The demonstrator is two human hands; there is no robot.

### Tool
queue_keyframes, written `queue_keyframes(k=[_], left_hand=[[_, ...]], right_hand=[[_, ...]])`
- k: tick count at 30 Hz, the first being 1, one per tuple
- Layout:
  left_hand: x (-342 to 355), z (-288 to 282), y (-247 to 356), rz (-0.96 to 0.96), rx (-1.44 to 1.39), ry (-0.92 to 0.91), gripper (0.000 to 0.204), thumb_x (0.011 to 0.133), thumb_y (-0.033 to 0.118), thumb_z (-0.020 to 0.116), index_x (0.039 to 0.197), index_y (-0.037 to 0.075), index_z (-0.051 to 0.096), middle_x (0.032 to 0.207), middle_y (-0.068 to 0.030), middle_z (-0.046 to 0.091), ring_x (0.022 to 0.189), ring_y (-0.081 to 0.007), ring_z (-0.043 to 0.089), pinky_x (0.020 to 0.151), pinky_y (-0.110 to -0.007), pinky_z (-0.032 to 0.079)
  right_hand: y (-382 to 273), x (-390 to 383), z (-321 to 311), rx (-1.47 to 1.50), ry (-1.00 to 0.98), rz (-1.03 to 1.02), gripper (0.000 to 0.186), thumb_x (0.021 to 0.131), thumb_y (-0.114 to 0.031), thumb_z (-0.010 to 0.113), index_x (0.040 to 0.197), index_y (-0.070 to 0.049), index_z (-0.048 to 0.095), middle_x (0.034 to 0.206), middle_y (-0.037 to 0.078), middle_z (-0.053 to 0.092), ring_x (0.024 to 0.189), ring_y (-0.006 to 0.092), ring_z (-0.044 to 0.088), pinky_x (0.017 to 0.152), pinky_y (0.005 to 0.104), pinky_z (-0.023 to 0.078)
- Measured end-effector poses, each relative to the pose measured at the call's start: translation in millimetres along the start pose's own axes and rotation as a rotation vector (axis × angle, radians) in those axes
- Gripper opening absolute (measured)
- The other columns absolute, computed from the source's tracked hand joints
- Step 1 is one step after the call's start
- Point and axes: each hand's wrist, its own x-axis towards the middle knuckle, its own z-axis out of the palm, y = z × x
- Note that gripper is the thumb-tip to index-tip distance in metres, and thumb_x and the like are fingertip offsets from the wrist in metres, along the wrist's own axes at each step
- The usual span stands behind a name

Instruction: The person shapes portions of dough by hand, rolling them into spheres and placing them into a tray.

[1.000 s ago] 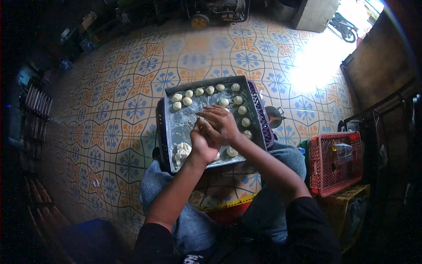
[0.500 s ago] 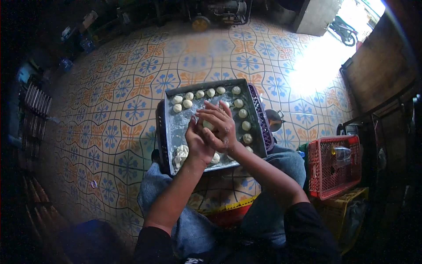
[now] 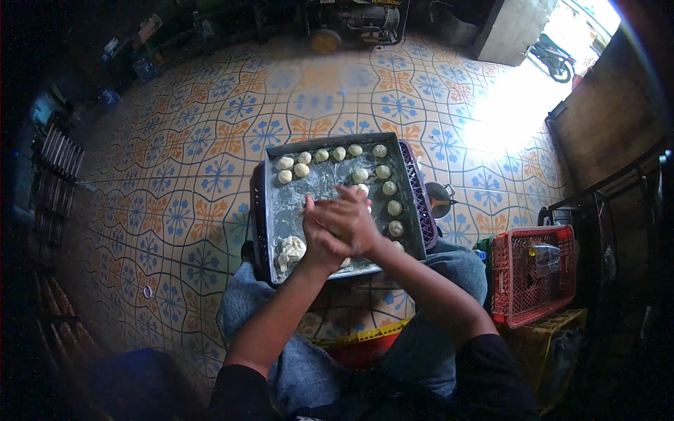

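head view | left hand [image 3: 321, 242] and right hand [image 3: 354, 223] pressed together above floured metal tray [image 3: 282, 214] | grip: palms closed in, contents mostly hidden, can't tell if grasping | dough balls [image 3: 394, 208] along tray's far and right sides, dough lump [image 3: 291, 251] near-left corner

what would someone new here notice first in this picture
The left hand and right hand, overlapping above the central metal tray, likely draw the eye first. Pale dough balls line its far and right sides; a dough lump lies near left. Bright glare whitens the tiled floor at upper right.
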Motion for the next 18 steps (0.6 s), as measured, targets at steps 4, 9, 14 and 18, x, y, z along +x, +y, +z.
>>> queue_keyframes(k=[4,9,14,18], left_hand=[[2,-12,4,-0.335,-0.847,-0.11,0.086,0.098,0.074,0.027,0.15,0.007,0.041,0.151,-0.0181,0.047,0.138,-0.0345,0.046,0.118,-0.051,0.032],[5,12,43,0.082,-0.054,0.011,0.094,0.097,0.077,0.023,0.151,0.002,0.037,0.149,-0.0213,0.049,0.136,-0.0384,0.049,0.116,-0.051,0.037],[-1,33,28,0.003,0.113,0.293,0.072,0.1,0.065,0.035,0.142,0.01,0.053,0.143,-0.0108,0.056,0.133,-0.0281,0.054,0.112,-0.045,0.043],[12,-21,21,0.357,0.32,0.107,0.043,0.105,0.047,0.042,0.127,0.013,0.059,0.12,-0.0074,0.063,0.116,-0.0221,0.062,0.1,-0.041,0.051]], right_hand=[[11,1,-1,0.091,0.046,0.388,0.039,0.089,-0.026,0.058,0.122,-0.007,0.07,0.112,0.018,0.07,0.108,0.038,0.065,0.107,0.0535,0.04],[-20,-9,13,-0.004,0.002,-0.056,0.049,0.094,-0.04,0.057,0.135,-0.014,0.061,0.144,0.019,0.051,0.137,0.0389,0.046,0.115,0.0568,0.03],[11,8,6,-0.187,0.09,0.347,0.048,0.098,-0.043,0.052,0.138,-0.017,0.058,0.148,0.015,0.05,0.144,0.0343,0.04,0.119,0.0599,0.018],[-1,22,-7,-0.249,-0.136,0.03,0.051,0.098,-0.044,0.051,0.14,-0.014,0.057,0.142,0.015,0.056,0.139,0.0344,0.047,0.116,0.0592,0.025]])
